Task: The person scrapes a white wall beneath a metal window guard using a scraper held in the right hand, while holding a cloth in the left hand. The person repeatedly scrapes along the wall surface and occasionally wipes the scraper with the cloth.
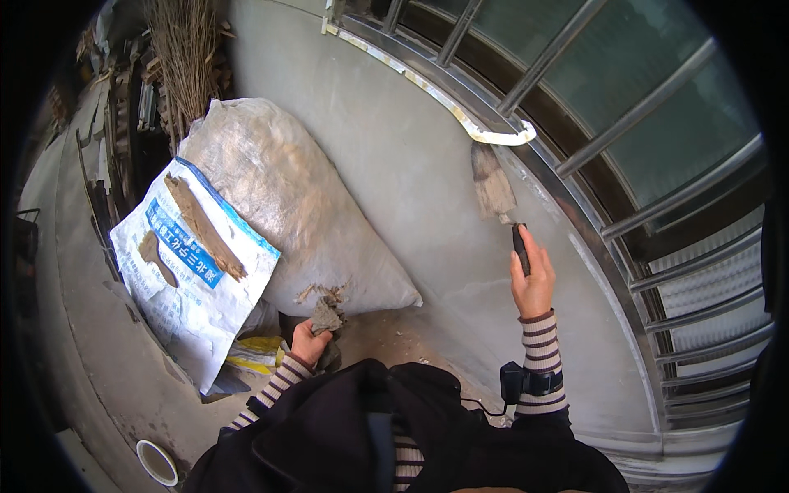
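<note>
My right hand [534, 280] grips the black handle of a flat trowel [495, 188]. Its worn, stained blade points up along the grey wall [407, 148], and the tip lies just under a pale strip [504, 137]. This strip, yellowed in places, runs beneath the metal window frame, and its white end curls outward. In my left hand [308, 342] is a crumpled grey rag [328, 314], held low in front of the large, full woven sack [265, 172]. I cannot tell whether the rag touches the sack.
Metal bars [551, 58] cover the window at right. A printed white sack [185, 345] carries a rough wood piece [206, 231] and a brown brush-shaped object [158, 262]. Bundled twigs [182, 55] stand upper left. A white-rimmed container [143, 447] sits on the floor.
</note>
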